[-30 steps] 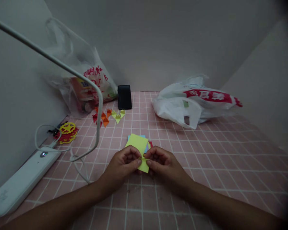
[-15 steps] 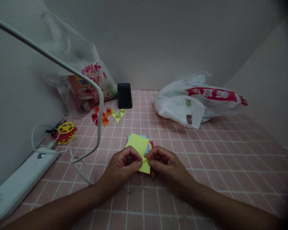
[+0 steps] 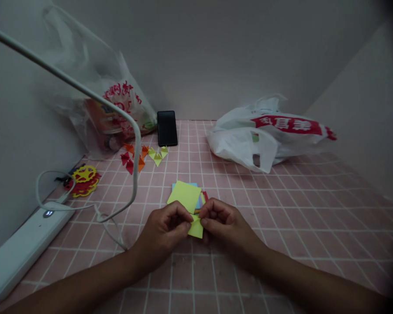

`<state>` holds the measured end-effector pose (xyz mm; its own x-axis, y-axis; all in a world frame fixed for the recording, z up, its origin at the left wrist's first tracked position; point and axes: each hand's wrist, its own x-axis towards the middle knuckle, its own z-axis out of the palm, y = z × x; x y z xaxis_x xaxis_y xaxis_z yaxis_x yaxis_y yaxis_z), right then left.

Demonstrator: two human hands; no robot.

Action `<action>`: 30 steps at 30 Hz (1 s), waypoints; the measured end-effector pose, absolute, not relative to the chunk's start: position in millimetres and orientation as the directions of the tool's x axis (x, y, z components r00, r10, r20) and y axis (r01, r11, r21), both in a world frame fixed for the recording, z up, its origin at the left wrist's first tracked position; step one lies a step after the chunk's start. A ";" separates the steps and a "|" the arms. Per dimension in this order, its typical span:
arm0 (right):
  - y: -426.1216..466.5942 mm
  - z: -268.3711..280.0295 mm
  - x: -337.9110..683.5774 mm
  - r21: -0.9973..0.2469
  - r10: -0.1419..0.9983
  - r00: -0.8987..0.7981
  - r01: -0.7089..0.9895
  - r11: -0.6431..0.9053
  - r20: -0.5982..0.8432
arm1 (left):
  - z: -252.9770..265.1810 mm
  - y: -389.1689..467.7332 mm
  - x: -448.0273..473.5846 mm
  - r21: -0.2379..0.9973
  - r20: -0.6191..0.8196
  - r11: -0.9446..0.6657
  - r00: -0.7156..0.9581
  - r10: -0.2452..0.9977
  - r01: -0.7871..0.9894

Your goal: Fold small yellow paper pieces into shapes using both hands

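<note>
A small piece of yellow paper is pinched between my two hands, with a crease or raised fold along its upper part. My left hand grips its left edge between thumb and fingertips. On the opposite edge, the thumb and forefinger of my right hand are closed. Just beyond my fingers lies a flat yellow sheet on top of a blue sheet. Several coloured sheets peek out beside it, partly hidden by my right hand.
Folded yellow paper pieces and red and orange ones lie farther back, near a black phone. Plastic bags stand left and right. A white power strip and a looping cable occupy the left.
The view has shifted slightly, so the surroundings sit a little farther left. The narrow raised fold between my fingertips now looks broader. Both hands keep their pinch.
</note>
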<state>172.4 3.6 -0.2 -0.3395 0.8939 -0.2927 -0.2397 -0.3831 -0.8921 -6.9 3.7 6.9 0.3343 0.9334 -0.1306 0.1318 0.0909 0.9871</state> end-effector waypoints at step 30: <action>3.3 -0.2 173.3 -0.903 0.894 -0.339 -0.210 -0.374 -0.291 | 6.8 3.1 -5.5 0.974 -0.114 0.042 0.320 0.941 0.224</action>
<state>173.3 3.3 -0.2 -0.3394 0.8945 -0.2910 -0.2100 -0.3736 -0.9035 -5.5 3.1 6.8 0.3200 0.9406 -0.1139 0.2245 0.0415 0.9736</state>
